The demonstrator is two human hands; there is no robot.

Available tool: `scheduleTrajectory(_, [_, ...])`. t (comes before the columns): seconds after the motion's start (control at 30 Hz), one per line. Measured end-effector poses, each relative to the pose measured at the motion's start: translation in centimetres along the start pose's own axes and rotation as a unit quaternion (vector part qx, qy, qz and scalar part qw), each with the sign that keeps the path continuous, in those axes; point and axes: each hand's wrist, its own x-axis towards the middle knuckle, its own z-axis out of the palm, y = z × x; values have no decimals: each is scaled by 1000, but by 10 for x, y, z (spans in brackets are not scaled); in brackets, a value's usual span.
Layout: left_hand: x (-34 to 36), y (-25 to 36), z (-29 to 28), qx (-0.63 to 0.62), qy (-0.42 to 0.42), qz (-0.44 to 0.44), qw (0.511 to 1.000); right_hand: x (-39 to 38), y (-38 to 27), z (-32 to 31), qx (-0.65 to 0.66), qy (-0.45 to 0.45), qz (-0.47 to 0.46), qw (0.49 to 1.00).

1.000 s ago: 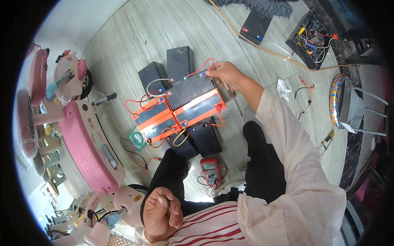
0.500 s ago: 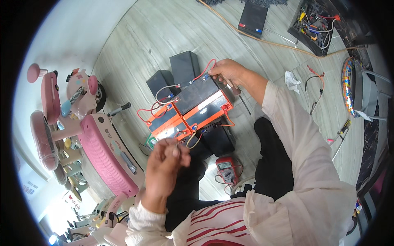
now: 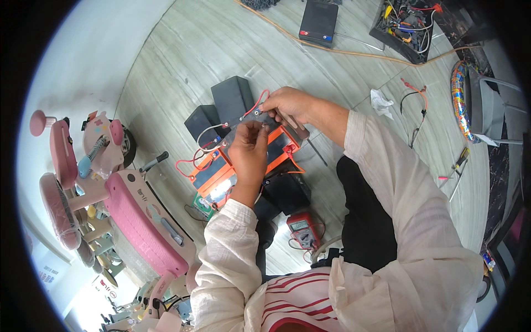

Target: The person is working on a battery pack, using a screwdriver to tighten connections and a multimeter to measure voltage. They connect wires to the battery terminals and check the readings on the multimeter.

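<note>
Currently, head view: both hands work on top of the orange-cased batteries [image 3: 243, 160] on the floor. Left hand [image 3: 250, 150] pinches narrow at a terminal; right hand [image 3: 287, 103] closes on a red wire [image 3: 255, 103] at the far edge. Judged step: wiring terminals; next calls for steady seating of the lead. Nearby: black battery blocks [image 3: 232, 98], multimeter [image 3: 303, 229], pink ride-on toy [image 3: 141, 218]. Loose wires crowd the terminals.
</note>
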Motion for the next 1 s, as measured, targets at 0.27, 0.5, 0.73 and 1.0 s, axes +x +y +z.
scheduleTrajectory(0.27, [0,-18,16,78,86,76,990,-8,4,0,3,-15,0,1000])
scheduleTrajectory(0.5, [1,-12,14,133,97,92,982,-11,6,5,30,-18,-22,999])
scheduleTrajectory(0.73, [5,-9,20,90,153,87,980,-13,9,13,51,-6,-5,999])
scheduleTrajectory(1.0, [20,-35,7,-146,163,-38,975,-16,5,8,-38,33,-45,998])
